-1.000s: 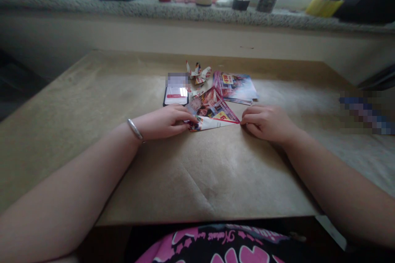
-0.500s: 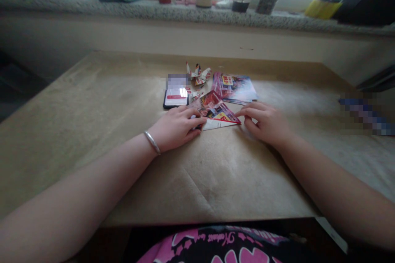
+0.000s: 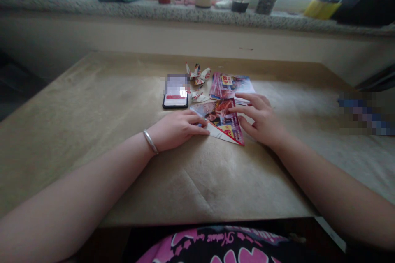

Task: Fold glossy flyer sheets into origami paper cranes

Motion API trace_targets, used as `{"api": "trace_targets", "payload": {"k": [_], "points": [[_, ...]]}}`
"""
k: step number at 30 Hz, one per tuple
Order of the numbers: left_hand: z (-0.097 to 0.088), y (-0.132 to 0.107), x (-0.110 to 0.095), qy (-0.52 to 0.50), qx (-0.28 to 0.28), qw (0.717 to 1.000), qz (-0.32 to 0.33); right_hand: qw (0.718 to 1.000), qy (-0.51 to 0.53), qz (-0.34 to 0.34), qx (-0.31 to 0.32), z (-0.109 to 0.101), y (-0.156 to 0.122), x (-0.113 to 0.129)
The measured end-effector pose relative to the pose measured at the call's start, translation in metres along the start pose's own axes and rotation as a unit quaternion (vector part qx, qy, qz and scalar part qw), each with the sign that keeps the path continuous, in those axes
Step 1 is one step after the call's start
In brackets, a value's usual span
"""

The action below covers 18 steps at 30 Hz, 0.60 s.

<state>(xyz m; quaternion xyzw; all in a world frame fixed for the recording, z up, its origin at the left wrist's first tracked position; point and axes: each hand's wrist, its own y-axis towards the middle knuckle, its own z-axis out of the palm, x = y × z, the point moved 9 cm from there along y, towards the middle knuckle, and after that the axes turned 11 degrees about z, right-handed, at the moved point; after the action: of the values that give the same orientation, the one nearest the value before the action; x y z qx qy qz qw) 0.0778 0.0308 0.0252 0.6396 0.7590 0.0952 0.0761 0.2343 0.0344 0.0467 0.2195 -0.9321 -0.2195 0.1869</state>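
Note:
A printed flyer (image 3: pixel 218 111) lies on the table, its lower left edge folded over into a white strip that narrows to a point at lower right. At the folded edge my left hand (image 3: pixel 180 128), with a silver bangle on the wrist, keeps its fingers closed together on the paper; the thumb is hidden. My right hand (image 3: pixel 258 118) is open at the flyer's right side, fingers spread, the index fingertip on or just over the printed face. Behind it sits a stack of similar flyers (image 3: pixel 231 84), close to the right hand's upper finger.
A phone (image 3: pixel 175 100) with a lit screen lies left of the flyer. Folded paper pieces (image 3: pixel 199 76) stand behind it, with a smaller folded paper (image 3: pixel 199 96) nearer. Bottles and jars line the stone windowsill (image 3: pixel 173 11). A blurred blue item (image 3: pixel 367 115) is at far right.
The flyer has turned clockwise, its pointed corner now nearer me. My right hand has opened wider and shifted from that corner to the flyer's right side. The left hand moved slightly.

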Motion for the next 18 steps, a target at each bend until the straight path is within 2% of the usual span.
{"api": "trace_targets", "payload": {"k": [9, 18], "points": [[0.002, 0.002, -0.003, -0.135, -0.042, 0.99, 0.021, 0.999, 0.033, 0.031, -0.008, 0.006, 0.004, -0.005], [-0.001, 0.001, -0.003, -0.023, -0.017, 1.0, -0.007, 0.993, 0.029, 0.11, 0.018, 0.012, 0.002, -0.026]]}}
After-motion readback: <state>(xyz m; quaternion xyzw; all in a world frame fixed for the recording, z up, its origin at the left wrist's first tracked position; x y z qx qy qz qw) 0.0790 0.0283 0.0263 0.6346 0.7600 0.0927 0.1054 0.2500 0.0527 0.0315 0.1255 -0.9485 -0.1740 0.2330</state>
